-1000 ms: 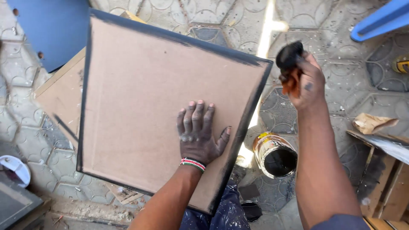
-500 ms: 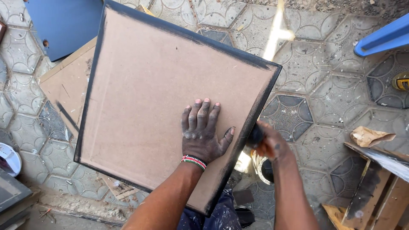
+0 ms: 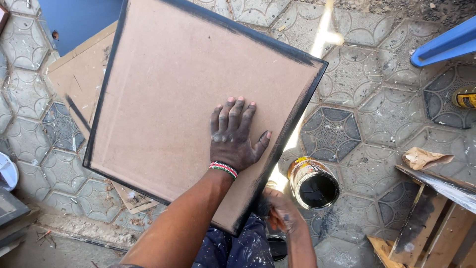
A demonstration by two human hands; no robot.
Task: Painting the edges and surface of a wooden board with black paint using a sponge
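My left hand (image 3: pixel 232 139) lies flat, fingers spread, on the brown board (image 3: pixel 188 99) with black-painted edges. My right hand (image 3: pixel 282 218) is at the board's near edge below it, its grip curled around something I cannot tell. An open paint can (image 3: pixel 312 182) sits just right of it.

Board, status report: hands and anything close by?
Left hand flat on the brown board. Right hand at the board's black near edge, grip unclear. Open paint can beside it.
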